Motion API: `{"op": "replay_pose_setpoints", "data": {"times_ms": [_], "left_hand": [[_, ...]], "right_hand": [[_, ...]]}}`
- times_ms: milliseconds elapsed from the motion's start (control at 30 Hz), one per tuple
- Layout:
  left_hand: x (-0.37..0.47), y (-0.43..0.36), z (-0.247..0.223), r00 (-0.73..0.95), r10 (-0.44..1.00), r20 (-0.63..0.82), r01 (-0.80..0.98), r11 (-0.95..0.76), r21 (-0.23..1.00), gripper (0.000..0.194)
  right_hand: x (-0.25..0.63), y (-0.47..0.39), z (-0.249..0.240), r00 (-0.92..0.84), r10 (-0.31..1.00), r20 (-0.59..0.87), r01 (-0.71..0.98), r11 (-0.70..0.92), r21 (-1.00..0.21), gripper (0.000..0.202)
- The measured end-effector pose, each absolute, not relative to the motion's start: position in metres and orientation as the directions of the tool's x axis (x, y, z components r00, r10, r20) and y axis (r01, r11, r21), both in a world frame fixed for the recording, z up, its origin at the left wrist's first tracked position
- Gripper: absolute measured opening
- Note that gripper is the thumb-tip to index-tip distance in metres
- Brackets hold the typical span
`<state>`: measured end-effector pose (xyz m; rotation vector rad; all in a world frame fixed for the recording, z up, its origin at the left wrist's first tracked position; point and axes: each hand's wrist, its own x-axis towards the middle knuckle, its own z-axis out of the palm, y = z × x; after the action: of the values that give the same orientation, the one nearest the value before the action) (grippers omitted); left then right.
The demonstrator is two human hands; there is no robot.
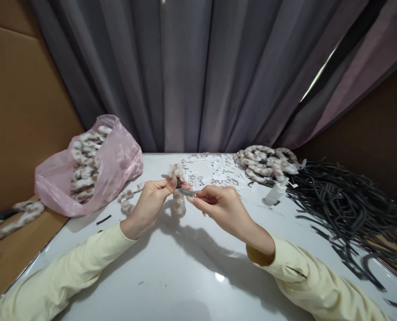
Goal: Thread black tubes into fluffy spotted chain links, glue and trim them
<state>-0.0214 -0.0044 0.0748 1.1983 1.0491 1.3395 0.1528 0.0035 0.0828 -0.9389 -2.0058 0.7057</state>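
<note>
Over the middle of the table, my left hand [151, 196] is closed on a fluffy white-and-brown furry cord [179, 206], pinching it near a dark band. One rounded end of the cord hangs below the fingers, and another part sticks up above them. From the dark band a narrow grey strip [187, 193] runs to the right. My right hand [220, 203] pinches the strip's other end between thumb and fingers. Whether the strip is soft or stiff I cannot tell. More furry cord [126, 200] lies on the table behind my left wrist.
A pink plastic bag [121, 154] of furry cords stands at left. Small rings and paper bits [215, 169] are scattered at the back. On the right are coiled furry cords [262, 162], a small white bottle [275, 194] and a heap of black strips [345, 209]. Curtains [192, 80] hang behind.
</note>
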Motion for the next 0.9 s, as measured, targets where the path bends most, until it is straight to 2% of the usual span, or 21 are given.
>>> {"op": "replay_pose_setpoints", "data": {"times_ms": [233,433,600,900], "left_hand": [[-0.019,-0.003,0.071,-0.033,0.99,0.14,-0.175,-0.143,0.974,0.027],[-0.022,0.001,0.069,-0.008,0.995,0.104,-0.168,-0.104,0.98,0.025],[-0.021,-0.001,0.073,-0.017,0.998,0.057,-0.181,-0.059,0.982,0.023],[-0.022,-0.003,0.074,0.032,0.999,0.036,-0.197,-0.029,0.98,0.024]], "right_hand": [[0.143,0.002,0.07,-0.328,0.757,0.566,0.399,0.654,-0.643,0.031],[0.152,0.004,0.086,-0.404,0.751,0.522,0.493,0.659,-0.568,0.029],[0.159,0.0,0.098,-0.4,0.685,0.609,0.515,0.717,-0.47,0.025],[0.155,0.004,0.087,-0.423,0.678,0.601,0.529,0.724,-0.443,0.035]]}}
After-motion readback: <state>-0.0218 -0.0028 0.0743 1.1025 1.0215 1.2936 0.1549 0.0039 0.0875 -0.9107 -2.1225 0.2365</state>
